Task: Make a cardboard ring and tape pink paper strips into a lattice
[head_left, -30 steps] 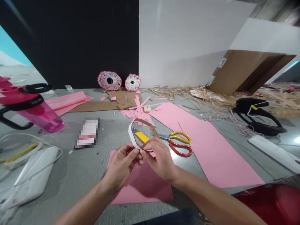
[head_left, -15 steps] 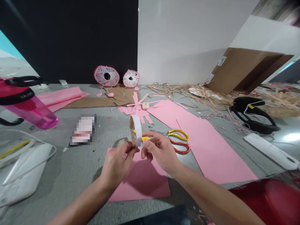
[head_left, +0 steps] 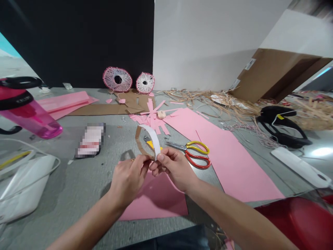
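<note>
Both hands meet just above a pink paper sheet (head_left: 156, 199) near the table's front edge. My left hand (head_left: 128, 178) and my right hand (head_left: 175, 168) each pinch the bottom of a card strip bent into a ring (head_left: 148, 140), brown on one face and white on the other. The ring stands upright above my fingertips, turned so its opening faces left. A yellow utility knife (head_left: 151, 144) lies on the table behind the ring, partly hidden by it. Red and yellow scissors (head_left: 194, 154) lie just right of my right hand.
A long pink sheet (head_left: 221, 152) runs to the right. Pink paper scraps (head_left: 152, 119), brown cardboard (head_left: 109, 109) and two string-wrapped rings (head_left: 117, 79) sit at the back. A pink bottle (head_left: 28, 111), a phone (head_left: 91, 140) and white gear (head_left: 23, 187) lie left; straw (head_left: 223, 102) and a black glue gun (head_left: 282, 126) right.
The ring was turned between my fingers, from open toward me, to edge-on, to opening toward the left. My hands stayed in about the same place.
</note>
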The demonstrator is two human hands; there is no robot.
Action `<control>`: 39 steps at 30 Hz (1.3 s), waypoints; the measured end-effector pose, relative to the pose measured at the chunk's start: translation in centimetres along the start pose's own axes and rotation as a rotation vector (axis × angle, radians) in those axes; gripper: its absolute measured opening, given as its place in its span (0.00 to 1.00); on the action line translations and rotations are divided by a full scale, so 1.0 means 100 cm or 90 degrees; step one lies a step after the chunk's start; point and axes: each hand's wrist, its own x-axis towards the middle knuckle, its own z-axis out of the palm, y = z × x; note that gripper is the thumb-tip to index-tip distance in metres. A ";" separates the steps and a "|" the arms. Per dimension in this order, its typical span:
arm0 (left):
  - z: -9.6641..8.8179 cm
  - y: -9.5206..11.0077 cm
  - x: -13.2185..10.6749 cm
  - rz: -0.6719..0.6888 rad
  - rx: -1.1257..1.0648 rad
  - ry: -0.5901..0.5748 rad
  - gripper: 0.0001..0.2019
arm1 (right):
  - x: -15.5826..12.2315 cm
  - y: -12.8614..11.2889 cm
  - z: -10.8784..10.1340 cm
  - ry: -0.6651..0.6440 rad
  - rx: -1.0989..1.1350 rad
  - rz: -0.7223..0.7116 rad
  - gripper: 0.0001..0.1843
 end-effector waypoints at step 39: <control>-0.004 -0.006 -0.005 0.124 0.103 -0.047 0.12 | -0.001 0.003 -0.001 -0.017 0.023 0.053 0.21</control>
